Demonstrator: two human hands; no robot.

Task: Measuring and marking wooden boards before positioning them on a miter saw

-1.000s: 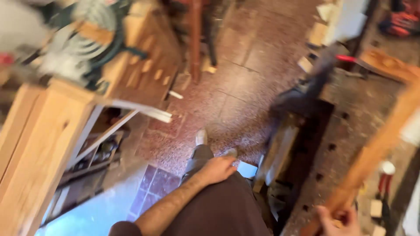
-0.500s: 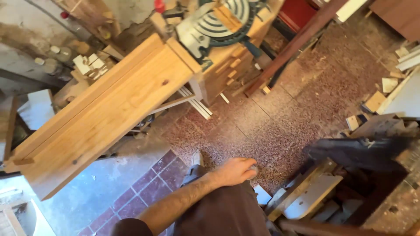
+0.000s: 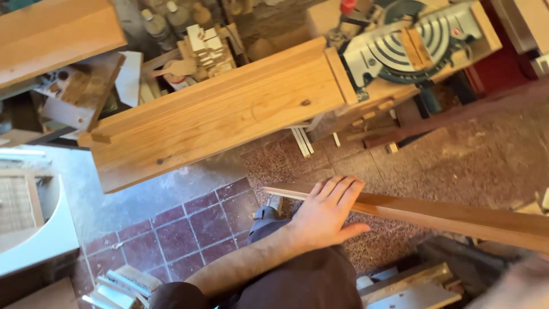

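My left hand [image 3: 326, 213] lies flat on a long reddish-brown wooden strip [image 3: 457, 216], fingers straight and together, thumb spread to the side. The strip runs from just left of the hand [image 3: 274, 191] out past the right edge of the head view, hanging over the floor in front of my dark trousers [image 3: 309, 286]. The fingers are not curled around it. My right hand is not visible; only a blurred pale shape [image 3: 514, 283] fills the bottom right corner.
A thick pale wooden bench top [image 3: 217, 114] crosses the upper middle, with a miter saw [image 3: 412, 40] at its right end. Bottles and wood offcuts [image 3: 200, 46] lie behind it. A white curved fixture [image 3: 40, 240] stands at left. Speckled and dark red floor tiles [image 3: 194, 223] lie below.
The view swung left and downward. The wooden strip, earlier at the far right, now lies across the middle. My left hand rose from my thigh onto it.
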